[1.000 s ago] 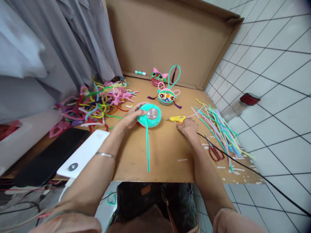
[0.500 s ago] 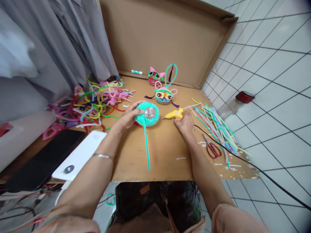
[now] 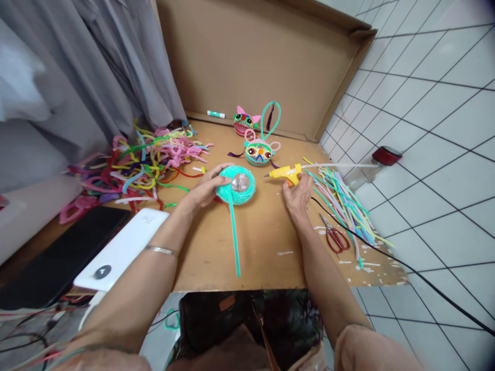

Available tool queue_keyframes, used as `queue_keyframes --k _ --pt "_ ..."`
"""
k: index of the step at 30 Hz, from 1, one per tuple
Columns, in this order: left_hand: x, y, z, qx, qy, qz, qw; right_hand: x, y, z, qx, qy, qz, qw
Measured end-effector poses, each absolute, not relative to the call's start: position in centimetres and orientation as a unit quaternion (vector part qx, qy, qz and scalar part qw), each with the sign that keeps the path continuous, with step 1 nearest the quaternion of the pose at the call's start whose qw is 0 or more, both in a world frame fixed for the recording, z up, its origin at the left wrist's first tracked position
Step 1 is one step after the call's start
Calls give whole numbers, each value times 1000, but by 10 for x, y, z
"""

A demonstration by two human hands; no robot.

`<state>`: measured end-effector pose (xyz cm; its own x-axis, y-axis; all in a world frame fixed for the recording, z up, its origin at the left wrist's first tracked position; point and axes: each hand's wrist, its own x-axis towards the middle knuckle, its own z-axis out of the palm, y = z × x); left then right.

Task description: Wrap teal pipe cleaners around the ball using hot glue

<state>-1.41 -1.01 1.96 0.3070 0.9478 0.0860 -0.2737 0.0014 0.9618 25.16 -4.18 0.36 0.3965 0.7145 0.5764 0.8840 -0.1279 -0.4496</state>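
Observation:
My left hand (image 3: pixel 211 186) is closed round the left side of a clear round ball wrapped in turquoise pipe cleaner (image 3: pixel 246 193). The ball's bare clear middle faces up, and a loose pipe cleaner end (image 3: pixel 234 239) hangs from it toward the table's front edge. In my right hand (image 3: pixel 298 195) is a yellow hot glue gun (image 3: pixel 285 174), gripped by its handle. Its nozzle points left at the ball, with a gap between them. A whitish glue stick (image 3: pixel 332 165) juts out of its back.
Two decorated animal-face ornaments (image 3: pixel 258 152) stand behind. Tangled pipe cleaners (image 3: pixel 170 147) lie at left, near a white power bank (image 3: pixel 124 247) and a black phone (image 3: pixel 65 252). At right are straight pipe cleaners (image 3: pixel 344 201), red-handled scissors (image 3: pixel 335 238), a jar (image 3: pixel 381 157) and the gun's black cord (image 3: pixel 371 248).
My right hand has lifted the glue gun off the table and tilted it, so its glue stick swings up to level. The ball in my left hand has barely shifted.

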Motion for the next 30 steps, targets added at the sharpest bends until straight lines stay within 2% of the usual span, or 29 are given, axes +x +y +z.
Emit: queue_keyframes --k 6,14,18,24,30 --pt "-7 -19 25 534 339 431 643 256 -34 -10 -735 -521 -120 417" --pt "-4 -23 26 566 345 392 638 236 -37 -12 -755 -511 -92 400" --pt "2 -28 25 558 305 374 675 219 -43 -12 -747 -521 -63 408" --pt "16 -42 23 572 209 302 733 215 -45 -8 -692 -534 -6 485" --pt "24 -46 21 531 135 337 765 218 -38 -8 -584 -544 146 585"
